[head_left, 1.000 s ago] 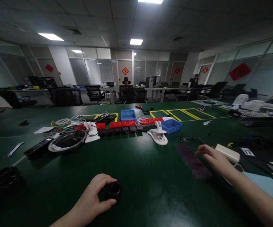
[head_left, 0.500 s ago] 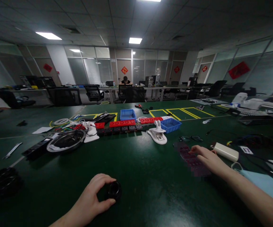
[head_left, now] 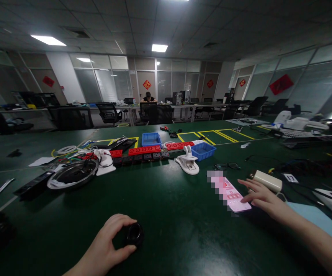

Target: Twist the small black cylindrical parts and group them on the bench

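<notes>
My left hand (head_left: 108,239) rests on the green table (head_left: 166,214) near the front edge, thumb and fingers curled round a small black ring-shaped part (head_left: 134,234). My right hand (head_left: 259,195) lies to the right with fingers stretched out, its fingertips touching the edge of a phone (head_left: 230,191) whose screen glows pink. A white power bank (head_left: 265,180) lies just behind that hand, and a pair of glasses (head_left: 227,166) sits beyond the phone.
Farther back lie a round metal pan (head_left: 72,174), red and black power strips (head_left: 147,152), two blue bins (head_left: 203,150), a white clamp stand (head_left: 187,163) and cables. A blue sheet (head_left: 316,220) lies at the right. A person sits at a far desk (head_left: 148,97).
The phone screen has lit up pink under my right fingertips, and that hand has slid slightly right. My left hand has kept its hold on the black ring. The view has shifted a little.
</notes>
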The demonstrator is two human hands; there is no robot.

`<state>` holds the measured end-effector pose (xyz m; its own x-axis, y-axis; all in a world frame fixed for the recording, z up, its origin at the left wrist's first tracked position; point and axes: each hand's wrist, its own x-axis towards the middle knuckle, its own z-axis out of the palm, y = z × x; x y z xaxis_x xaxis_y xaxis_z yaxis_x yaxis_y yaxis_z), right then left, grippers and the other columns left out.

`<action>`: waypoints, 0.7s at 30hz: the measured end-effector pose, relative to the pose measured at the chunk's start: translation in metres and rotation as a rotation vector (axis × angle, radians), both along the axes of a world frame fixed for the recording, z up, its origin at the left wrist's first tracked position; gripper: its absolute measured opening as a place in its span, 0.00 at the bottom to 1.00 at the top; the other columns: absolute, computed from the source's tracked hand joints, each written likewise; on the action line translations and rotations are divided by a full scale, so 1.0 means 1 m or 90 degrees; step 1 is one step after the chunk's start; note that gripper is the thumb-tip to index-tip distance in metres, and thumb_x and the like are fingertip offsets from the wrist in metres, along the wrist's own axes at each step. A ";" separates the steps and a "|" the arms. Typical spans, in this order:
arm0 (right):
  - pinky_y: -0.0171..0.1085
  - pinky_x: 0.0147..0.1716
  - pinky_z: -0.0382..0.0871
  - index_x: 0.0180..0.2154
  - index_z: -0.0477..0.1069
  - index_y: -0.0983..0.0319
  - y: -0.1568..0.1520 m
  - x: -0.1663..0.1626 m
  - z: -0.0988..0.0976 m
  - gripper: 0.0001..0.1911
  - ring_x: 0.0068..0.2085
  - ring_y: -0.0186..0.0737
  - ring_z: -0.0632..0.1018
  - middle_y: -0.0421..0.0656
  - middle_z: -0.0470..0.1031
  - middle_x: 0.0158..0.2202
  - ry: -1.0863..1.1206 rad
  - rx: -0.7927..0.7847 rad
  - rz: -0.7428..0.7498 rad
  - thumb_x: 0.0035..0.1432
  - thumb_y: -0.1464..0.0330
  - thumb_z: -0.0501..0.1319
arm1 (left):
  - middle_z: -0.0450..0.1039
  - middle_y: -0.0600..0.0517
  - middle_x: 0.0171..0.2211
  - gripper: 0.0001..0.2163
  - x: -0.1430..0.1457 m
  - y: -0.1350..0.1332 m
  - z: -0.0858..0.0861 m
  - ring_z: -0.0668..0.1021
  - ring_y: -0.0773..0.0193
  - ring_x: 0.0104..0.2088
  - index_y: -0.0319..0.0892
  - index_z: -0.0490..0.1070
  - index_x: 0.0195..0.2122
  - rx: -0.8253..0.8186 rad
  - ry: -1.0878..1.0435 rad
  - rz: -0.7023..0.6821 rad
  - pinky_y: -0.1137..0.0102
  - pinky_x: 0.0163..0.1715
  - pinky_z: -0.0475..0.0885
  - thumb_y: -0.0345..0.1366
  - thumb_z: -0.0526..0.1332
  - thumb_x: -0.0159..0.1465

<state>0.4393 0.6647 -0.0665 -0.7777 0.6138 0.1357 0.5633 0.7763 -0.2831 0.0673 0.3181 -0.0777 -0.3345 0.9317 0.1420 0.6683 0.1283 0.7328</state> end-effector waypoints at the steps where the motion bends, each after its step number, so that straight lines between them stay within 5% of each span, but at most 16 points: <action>1: 0.54 0.55 0.45 0.31 0.75 0.53 -0.001 0.002 -0.004 0.17 0.58 0.54 0.52 0.36 0.56 0.57 -0.012 -0.009 0.000 0.51 0.59 0.49 | 0.67 0.48 0.40 0.15 0.000 0.000 0.000 0.68 0.53 0.43 0.46 0.69 0.40 0.002 0.006 0.000 0.57 0.44 0.64 0.38 0.61 0.50; 6: 0.55 0.55 0.45 0.49 0.66 0.61 0.005 -0.017 -0.003 0.25 0.59 0.56 0.51 0.47 0.52 0.59 -0.031 0.046 -0.110 0.49 0.61 0.50 | 0.68 0.48 0.39 0.15 0.003 0.001 0.001 0.69 0.53 0.42 0.46 0.70 0.39 0.031 0.032 -0.001 0.59 0.44 0.64 0.38 0.61 0.49; 12: 0.53 0.54 0.49 0.32 0.75 0.53 0.014 -0.010 -0.004 0.19 0.58 0.51 0.54 0.36 0.58 0.56 -0.022 0.049 -0.015 0.54 0.61 0.45 | 0.68 0.48 0.40 0.15 0.003 0.000 0.001 0.69 0.54 0.43 0.46 0.69 0.40 0.029 0.021 -0.006 0.60 0.44 0.65 0.38 0.62 0.49; 17: 0.56 0.51 0.53 0.50 0.61 0.66 -0.001 -0.037 0.007 0.26 0.56 0.57 0.58 0.52 0.58 0.55 0.066 0.131 -0.226 0.49 0.62 0.49 | 0.67 0.48 0.40 0.15 0.003 0.000 0.003 0.68 0.54 0.43 0.45 0.68 0.40 0.011 0.023 -0.007 0.58 0.45 0.64 0.38 0.61 0.50; 19: 0.50 0.50 0.57 0.53 0.56 0.67 -0.029 -0.063 0.022 0.27 0.54 0.52 0.62 0.54 0.59 0.54 0.173 0.043 -0.227 0.53 0.62 0.47 | 0.67 0.48 0.40 0.15 0.004 0.000 0.005 0.68 0.54 0.43 0.45 0.68 0.40 0.006 0.016 -0.012 0.58 0.44 0.64 0.38 0.61 0.51; 21: 0.45 0.45 0.63 0.48 0.61 0.64 -0.069 -0.093 0.037 0.22 0.48 0.48 0.69 0.50 0.67 0.48 0.205 -0.166 -0.154 0.55 0.61 0.45 | 0.67 0.48 0.40 0.14 0.005 -0.001 0.007 0.69 0.55 0.42 0.45 0.68 0.40 0.006 0.011 -0.018 0.59 0.43 0.65 0.38 0.61 0.51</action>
<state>0.3459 0.5959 -0.0297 -0.5526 0.8172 0.1639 0.5702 0.5141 -0.6407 0.0725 0.3174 -0.0704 -0.3054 0.9392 0.1571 0.6844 0.1019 0.7219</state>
